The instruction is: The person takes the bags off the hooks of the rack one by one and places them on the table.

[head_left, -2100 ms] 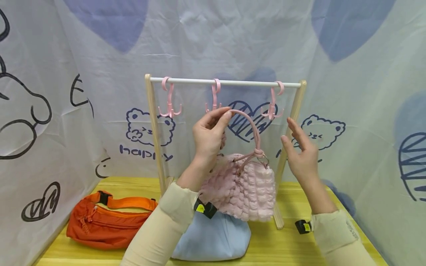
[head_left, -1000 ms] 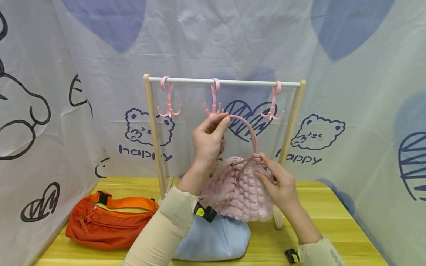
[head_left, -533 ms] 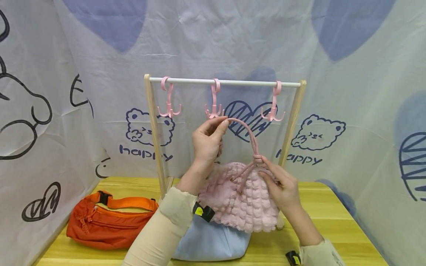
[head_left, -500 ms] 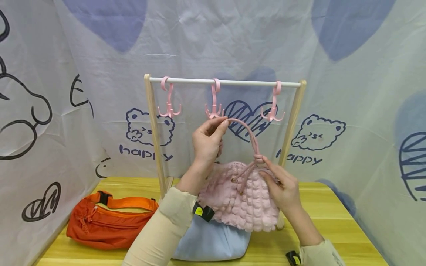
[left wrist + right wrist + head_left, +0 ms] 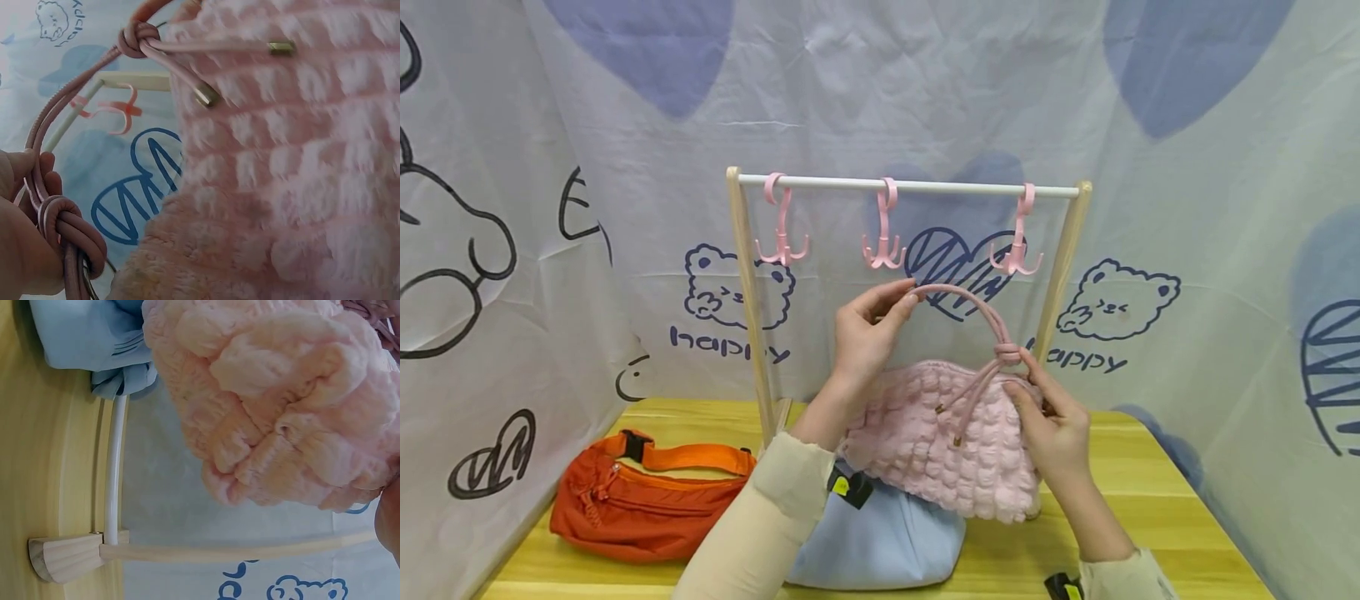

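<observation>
A pink puffy handbag (image 5: 955, 442) hangs in the air in front of the rack, its quilted side facing me. My left hand (image 5: 863, 346) pinches its thin pink handle (image 5: 958, 291) near the top of the arch. Just below the handle's right knot (image 5: 1006, 352), my right hand (image 5: 1060, 429) pinches the bag's upper right corner between thumb and fingers. In the left wrist view a second knot (image 5: 69, 225) lies against my left palm, and two gold-tipped cord ends (image 5: 206, 95) dangle over the fabric. Only a sliver of my right hand shows in the right wrist view.
Pink hooks hang left (image 5: 783, 237), middle (image 5: 883, 237) and right (image 5: 1018, 242) on the white bar (image 5: 835, 182) of a wooden-legged rack. An orange waist bag (image 5: 647, 512) and a light blue bag (image 5: 887, 542) lie on the yellow table (image 5: 1157, 500); fabric walls surround it.
My right hand, apart from the bag two seconds ago, has come in and taken its corner. The handbag has sunk and turned broadside, its right end shifting right; my left hand has dropped a little.
</observation>
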A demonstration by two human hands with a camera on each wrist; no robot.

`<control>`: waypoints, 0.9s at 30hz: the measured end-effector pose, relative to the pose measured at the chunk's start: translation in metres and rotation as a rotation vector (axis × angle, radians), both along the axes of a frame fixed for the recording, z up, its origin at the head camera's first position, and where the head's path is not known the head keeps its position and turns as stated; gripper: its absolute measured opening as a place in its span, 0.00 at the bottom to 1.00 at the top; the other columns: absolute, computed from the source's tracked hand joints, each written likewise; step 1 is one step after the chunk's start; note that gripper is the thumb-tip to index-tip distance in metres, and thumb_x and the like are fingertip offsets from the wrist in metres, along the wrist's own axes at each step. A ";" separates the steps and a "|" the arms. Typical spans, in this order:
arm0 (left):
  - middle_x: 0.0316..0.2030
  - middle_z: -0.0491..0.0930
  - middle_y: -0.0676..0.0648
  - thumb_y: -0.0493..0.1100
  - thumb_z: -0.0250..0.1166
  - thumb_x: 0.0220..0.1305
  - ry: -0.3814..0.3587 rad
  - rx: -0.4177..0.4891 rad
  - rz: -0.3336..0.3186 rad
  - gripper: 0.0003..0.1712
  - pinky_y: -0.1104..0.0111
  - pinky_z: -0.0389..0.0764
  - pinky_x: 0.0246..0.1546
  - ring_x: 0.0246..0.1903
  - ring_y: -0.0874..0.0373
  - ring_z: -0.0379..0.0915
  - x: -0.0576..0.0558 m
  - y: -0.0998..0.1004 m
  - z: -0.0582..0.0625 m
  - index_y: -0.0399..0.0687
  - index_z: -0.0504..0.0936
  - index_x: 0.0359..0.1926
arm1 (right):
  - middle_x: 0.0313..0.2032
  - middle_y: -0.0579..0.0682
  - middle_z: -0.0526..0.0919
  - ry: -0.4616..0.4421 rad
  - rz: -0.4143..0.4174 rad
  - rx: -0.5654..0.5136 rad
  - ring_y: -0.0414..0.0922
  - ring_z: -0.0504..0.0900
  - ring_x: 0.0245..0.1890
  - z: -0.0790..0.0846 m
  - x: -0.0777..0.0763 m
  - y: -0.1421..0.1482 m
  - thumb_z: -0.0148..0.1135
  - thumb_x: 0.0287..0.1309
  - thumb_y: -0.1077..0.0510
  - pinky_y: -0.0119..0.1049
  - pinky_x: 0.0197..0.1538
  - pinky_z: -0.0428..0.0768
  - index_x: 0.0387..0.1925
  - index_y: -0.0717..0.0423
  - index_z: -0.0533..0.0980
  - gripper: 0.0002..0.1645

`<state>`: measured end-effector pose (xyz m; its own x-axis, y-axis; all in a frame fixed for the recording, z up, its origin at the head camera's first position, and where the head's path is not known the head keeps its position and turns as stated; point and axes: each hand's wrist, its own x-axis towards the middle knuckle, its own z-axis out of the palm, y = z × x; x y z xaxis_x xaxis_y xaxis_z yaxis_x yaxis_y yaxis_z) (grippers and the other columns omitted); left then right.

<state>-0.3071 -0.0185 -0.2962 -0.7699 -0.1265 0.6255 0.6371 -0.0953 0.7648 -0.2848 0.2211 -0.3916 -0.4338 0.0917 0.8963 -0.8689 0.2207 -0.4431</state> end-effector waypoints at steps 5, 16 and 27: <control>0.45 0.90 0.42 0.37 0.70 0.70 -0.003 -0.080 0.022 0.15 0.74 0.84 0.43 0.41 0.62 0.84 0.001 -0.006 -0.008 0.41 0.88 0.56 | 0.37 0.39 0.88 -0.046 0.012 -0.056 0.27 0.72 0.20 0.005 0.004 -0.002 0.65 0.55 0.84 0.18 0.21 0.70 0.62 0.69 0.78 0.32; 0.56 0.86 0.49 0.39 0.69 0.71 0.064 -0.257 0.010 0.22 0.59 0.81 0.51 0.51 0.56 0.81 0.003 -0.023 -0.027 0.48 0.83 0.64 | 0.42 0.44 0.90 -0.034 0.060 -0.154 0.29 0.81 0.28 0.005 0.005 -0.003 0.65 0.58 0.82 0.17 0.26 0.75 0.62 0.70 0.77 0.29; 0.66 0.79 0.48 0.34 0.73 0.64 0.259 -0.470 0.076 0.34 0.52 0.76 0.62 0.64 0.50 0.74 0.016 -0.065 -0.054 0.46 0.77 0.71 | 0.35 0.42 0.86 -0.041 0.079 -0.207 0.29 0.75 0.24 0.003 0.005 -0.004 0.66 0.58 0.80 0.17 0.24 0.73 0.62 0.69 0.78 0.29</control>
<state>-0.2915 -0.0830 -0.3499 -0.5827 0.1628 0.7962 0.8021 0.2731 0.5311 -0.2802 0.2174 -0.3886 -0.4825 0.2359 0.8435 -0.8603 0.0531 -0.5070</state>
